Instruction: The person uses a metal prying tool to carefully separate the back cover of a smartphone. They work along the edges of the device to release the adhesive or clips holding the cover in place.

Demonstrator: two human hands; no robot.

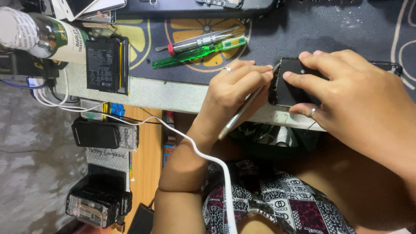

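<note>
Left hand [236, 89] pinching a slim metal tool [240, 112] against the edge of a black phone [291, 84], right hand [355, 97] pressing spread fingers on the phone, lying at the table [173, 93] edge, green screwdriver [197, 52] resting nearby

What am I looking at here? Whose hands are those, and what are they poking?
This picture comes from a camera worn on a person's head, looking down at their own two hands. The left hand holds a thin silver metal tool, its tip at the edge of a dark phone. The right hand rests on the phone and steadies it. They work on a dark mat with yellow shapes on it. Nearby lie a green screwdriver, another screwdriver with a red collar, and a flat black battery.
</note>
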